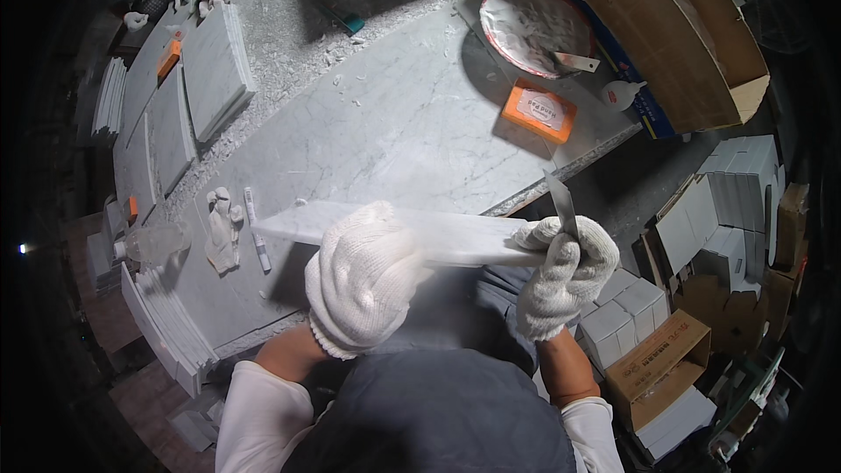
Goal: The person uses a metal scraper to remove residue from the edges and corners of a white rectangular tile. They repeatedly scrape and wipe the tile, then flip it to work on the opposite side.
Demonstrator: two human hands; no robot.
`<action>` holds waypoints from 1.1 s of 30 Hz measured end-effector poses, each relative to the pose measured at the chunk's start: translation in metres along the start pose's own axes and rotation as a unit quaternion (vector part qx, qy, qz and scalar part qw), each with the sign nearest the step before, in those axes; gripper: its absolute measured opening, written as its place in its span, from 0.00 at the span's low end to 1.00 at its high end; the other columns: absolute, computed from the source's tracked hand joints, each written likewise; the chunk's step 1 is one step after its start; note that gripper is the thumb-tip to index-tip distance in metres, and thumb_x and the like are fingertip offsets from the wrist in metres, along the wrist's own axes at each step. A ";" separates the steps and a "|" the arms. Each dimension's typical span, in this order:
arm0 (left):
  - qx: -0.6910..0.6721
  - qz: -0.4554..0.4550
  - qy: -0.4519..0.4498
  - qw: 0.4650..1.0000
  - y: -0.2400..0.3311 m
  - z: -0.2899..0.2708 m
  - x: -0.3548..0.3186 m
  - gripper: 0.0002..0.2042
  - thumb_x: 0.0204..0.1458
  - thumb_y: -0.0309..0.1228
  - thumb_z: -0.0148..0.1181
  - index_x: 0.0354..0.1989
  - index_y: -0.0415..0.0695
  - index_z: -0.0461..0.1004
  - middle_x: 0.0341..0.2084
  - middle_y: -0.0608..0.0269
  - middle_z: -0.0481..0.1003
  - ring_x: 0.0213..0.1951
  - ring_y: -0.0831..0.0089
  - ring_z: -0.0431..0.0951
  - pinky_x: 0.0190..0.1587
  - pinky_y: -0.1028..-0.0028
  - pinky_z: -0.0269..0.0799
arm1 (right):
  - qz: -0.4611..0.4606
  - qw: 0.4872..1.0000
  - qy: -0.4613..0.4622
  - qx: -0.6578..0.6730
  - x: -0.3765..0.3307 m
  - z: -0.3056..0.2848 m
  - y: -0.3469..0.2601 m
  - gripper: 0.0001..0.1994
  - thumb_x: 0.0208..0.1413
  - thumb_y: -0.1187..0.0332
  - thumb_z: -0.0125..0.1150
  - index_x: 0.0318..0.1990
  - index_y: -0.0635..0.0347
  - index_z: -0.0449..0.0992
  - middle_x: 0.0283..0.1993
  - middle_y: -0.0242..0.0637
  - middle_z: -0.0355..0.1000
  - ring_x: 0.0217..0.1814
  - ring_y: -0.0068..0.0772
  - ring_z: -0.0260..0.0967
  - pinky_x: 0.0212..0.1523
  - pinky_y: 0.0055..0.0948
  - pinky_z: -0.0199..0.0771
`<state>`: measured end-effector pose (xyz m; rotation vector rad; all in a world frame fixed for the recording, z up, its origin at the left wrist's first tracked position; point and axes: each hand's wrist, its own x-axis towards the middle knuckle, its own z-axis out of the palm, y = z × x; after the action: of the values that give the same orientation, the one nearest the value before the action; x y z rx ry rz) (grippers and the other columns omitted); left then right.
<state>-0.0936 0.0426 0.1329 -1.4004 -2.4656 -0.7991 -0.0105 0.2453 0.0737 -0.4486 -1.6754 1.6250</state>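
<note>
Long white marble strip (438, 236) held level over the lap, just off the near edge of the grey-veined marble slab (385, 123). Left hand (363, 276), in a white knit glove, clasps the strip's middle from above. Right hand (565, 271), gloved too, is closed on a flat metal blade (561, 201) at the strip's right end, tip pointing up. Work looks underway, not finished: the blade is at one end only, and no cleaned or filled stretch can be made out. Strip's underside hidden; the blade's contact point is covered by the glove. Round tray of white paste (534, 31) and orange sanding block (539, 111) lie well apart on the slab
</note>
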 end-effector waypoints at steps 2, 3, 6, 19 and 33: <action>-0.008 -0.008 -0.008 1.000 0.001 -0.001 0.000 0.17 0.43 0.22 0.73 0.44 0.41 0.81 0.44 0.56 0.80 0.46 0.54 0.81 0.53 0.52 0.80 | 0.017 1.000 0.012 -0.019 0.002 0.003 -0.003 0.15 0.70 0.63 0.55 0.39 0.69 0.77 0.29 0.39 0.78 0.28 0.29 0.76 0.34 0.28 0.77; -0.004 -0.007 -0.006 1.000 0.002 -0.001 0.000 0.17 0.43 0.22 0.73 0.44 0.41 0.81 0.44 0.56 0.80 0.46 0.54 0.81 0.53 0.52 0.79 | 0.026 0.999 0.021 -0.024 0.003 0.004 -0.004 0.16 0.70 0.62 0.55 0.37 0.69 0.78 0.28 0.39 0.77 0.29 0.29 0.76 0.33 0.27 0.76; -0.013 -0.013 -0.003 1.000 0.002 0.000 -0.001 0.17 0.43 0.22 0.72 0.44 0.41 0.82 0.44 0.55 0.80 0.46 0.54 0.81 0.53 0.52 0.79 | 0.034 0.999 0.023 -0.023 0.004 0.006 -0.005 0.18 0.70 0.61 0.55 0.35 0.69 0.78 0.27 0.39 0.77 0.28 0.29 0.75 0.33 0.27 0.76; -0.027 -0.035 0.000 0.999 0.003 0.004 -0.003 0.18 0.44 0.21 0.73 0.46 0.40 0.80 0.43 0.55 0.80 0.46 0.52 0.81 0.57 0.49 0.78 | 0.012 0.999 0.036 -0.009 0.001 0.008 0.002 0.13 0.72 0.65 0.57 0.45 0.68 0.78 0.30 0.38 0.77 0.29 0.26 0.76 0.33 0.26 0.80; -0.074 -0.004 0.032 0.997 -0.005 0.007 -0.003 0.18 0.39 0.21 0.74 0.41 0.42 0.79 0.44 0.54 0.80 0.49 0.54 0.81 0.58 0.49 0.78 | 0.046 0.999 0.022 -0.011 0.006 0.010 -0.004 0.16 0.73 0.59 0.54 0.44 0.67 0.76 0.32 0.38 0.77 0.30 0.27 0.78 0.34 0.27 0.83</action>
<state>-0.0961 0.0425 0.1238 -1.3894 -2.4101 -1.0301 -0.0207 0.2419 0.0796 -0.5763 -1.6628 1.6504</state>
